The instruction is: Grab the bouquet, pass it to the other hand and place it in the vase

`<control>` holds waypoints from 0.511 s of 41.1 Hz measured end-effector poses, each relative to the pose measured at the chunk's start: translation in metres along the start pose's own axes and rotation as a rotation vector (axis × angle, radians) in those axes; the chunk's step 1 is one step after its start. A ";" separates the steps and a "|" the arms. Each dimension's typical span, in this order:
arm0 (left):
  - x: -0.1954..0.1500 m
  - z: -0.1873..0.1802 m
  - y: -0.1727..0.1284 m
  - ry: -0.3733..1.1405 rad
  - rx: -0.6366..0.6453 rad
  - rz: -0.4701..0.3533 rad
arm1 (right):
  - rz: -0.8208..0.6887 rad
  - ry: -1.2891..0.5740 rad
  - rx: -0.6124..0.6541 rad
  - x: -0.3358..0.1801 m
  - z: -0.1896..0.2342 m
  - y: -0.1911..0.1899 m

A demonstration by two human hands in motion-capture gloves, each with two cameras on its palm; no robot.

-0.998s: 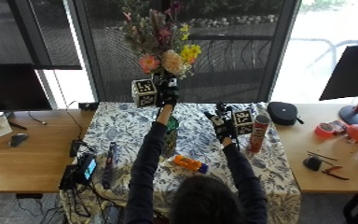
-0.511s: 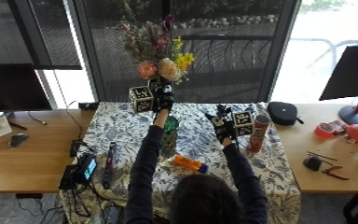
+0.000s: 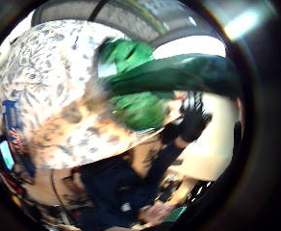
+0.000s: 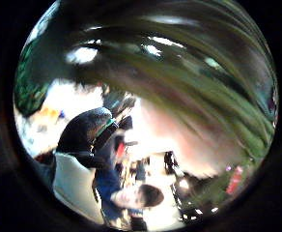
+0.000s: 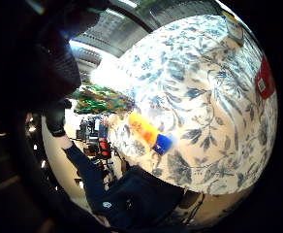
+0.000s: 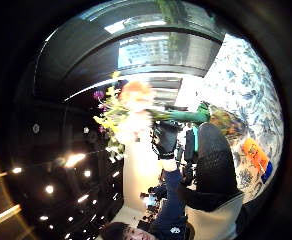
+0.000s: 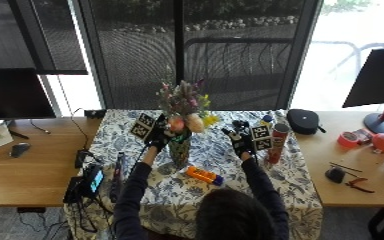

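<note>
From the outside view, the bouquet (image 7: 184, 107) is seen standing in the vase (image 7: 179, 151), its stems apparently gripped by the curled fingers of the left hand (image 7: 157, 139). The right hand (image 7: 240, 141) is held apart beside it, fingers relaxed and holding nothing. The bouquet is judged light, soft-headed and easily crushed, best taken low on the stiffer stems. In the left palm views, green stems (image 3: 179, 77) are pressed close. In the right thumb view, blooms (image 6: 128, 102) appear beyond the fingers.

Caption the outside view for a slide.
Left hand holds the bouquet in the vase on the floral tablecloth; right hand hovers open nearby.
</note>
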State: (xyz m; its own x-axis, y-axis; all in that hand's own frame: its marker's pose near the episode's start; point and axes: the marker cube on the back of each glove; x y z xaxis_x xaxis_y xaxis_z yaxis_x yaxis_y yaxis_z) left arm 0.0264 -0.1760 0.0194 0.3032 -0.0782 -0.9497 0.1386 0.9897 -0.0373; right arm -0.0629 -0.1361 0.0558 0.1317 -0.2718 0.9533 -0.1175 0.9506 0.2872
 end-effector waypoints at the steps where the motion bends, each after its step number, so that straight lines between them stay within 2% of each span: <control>1: -0.020 -0.001 0.001 -0.030 -0.049 0.032 | 0.004 0.019 0.010 0.000 -0.001 0.003; 3: -0.055 -0.005 0.005 -0.099 -0.088 0.044 | 0.037 0.055 0.035 0.003 -0.003 0.006; 5: -0.079 -0.011 0.010 -0.179 -0.072 -0.025 | 0.064 0.080 0.057 0.012 -0.008 0.004; 8: -0.090 -0.027 0.034 -0.286 -0.017 -0.125 | 0.098 0.145 0.134 0.032 -0.022 -0.003; 10: -0.090 -0.037 0.042 -0.285 -0.014 -0.122 | 0.200 0.192 0.191 0.049 -0.034 -0.005; 12: -0.095 -0.045 0.033 -0.242 -0.032 -0.085 | 0.297 0.234 0.240 0.065 -0.045 -0.007; 13: -0.097 -0.048 0.029 -0.227 -0.032 -0.073 | 0.283 0.234 0.246 0.069 -0.049 -0.008; 16: -0.089 -0.060 0.030 -0.210 -0.007 -0.065 | 0.034 0.142 0.165 0.070 -0.052 -0.009; 18: -0.083 -0.068 0.032 -0.214 0.015 -0.060 | -0.069 0.089 0.112 0.072 -0.053 -0.008; 21: -0.079 -0.079 0.032 -0.224 0.043 -0.061 | 0.012 0.116 0.160 0.078 -0.056 -0.009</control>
State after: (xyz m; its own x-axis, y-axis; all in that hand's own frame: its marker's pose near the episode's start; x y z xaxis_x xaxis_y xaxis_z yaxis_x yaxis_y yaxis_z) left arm -0.0675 -0.1288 0.0691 0.4943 -0.1676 -0.8530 0.2014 0.9766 -0.0751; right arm 0.0039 -0.1569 0.1221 0.2410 -0.2322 0.9423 -0.2737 0.9153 0.2955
